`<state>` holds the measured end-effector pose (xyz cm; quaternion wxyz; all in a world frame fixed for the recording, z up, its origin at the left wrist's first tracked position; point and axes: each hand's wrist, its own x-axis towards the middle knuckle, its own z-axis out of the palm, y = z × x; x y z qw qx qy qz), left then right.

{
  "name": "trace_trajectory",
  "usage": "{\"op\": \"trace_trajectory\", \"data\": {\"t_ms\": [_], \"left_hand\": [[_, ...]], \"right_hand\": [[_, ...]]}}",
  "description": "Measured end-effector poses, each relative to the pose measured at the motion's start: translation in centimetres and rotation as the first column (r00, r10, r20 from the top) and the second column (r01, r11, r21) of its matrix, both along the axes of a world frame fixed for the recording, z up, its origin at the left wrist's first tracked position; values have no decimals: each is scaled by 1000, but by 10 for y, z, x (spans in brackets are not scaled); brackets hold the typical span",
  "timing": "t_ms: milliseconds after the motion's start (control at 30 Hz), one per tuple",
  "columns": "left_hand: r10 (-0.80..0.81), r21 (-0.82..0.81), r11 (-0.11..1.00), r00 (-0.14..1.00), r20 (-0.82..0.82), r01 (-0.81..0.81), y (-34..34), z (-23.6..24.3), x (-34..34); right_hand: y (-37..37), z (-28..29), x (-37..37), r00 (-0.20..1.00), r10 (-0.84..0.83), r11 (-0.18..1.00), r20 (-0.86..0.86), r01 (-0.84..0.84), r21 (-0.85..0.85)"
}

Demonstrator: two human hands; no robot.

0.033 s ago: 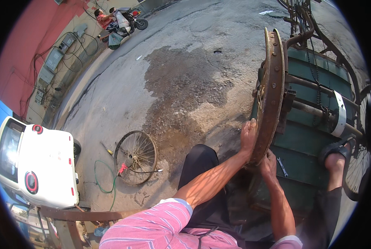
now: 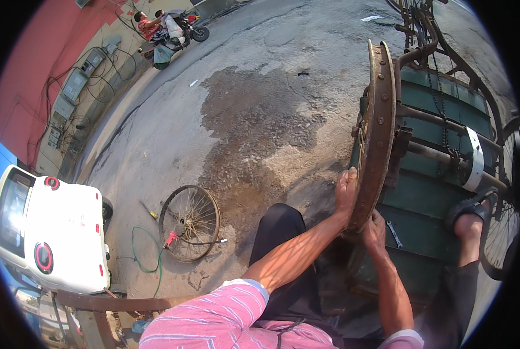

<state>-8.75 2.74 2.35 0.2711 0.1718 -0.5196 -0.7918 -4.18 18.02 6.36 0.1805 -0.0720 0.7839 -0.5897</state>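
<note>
A rusty wheel rim with a row of rivets stands upright beside the tricycle's frame. My left hand grips the rim's lower left side, thumb up along its edge. My right hand is closed around the bottom of the rim, its fingers partly hidden. Beneath the frame is a green ribbed metal panel, with a spanner lying on it. A chain hangs along the frame, and a white band crosses the tubes. My sandalled foot rests at the right.
A spoked wheel, red air tool and green hose lie on cracked pavement. A white vehicle stands at left, near a rusty rail. People on a scooter are by the wall with meter boxes.
</note>
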Motion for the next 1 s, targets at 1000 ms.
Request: {"op": "trace_trajectory", "data": {"t_ms": [1000], "left_hand": [[-412, 398, 839, 911, 20, 371, 3, -46, 2]], "right_hand": [[18, -9, -17, 986, 156, 988, -56, -156, -2]]}}
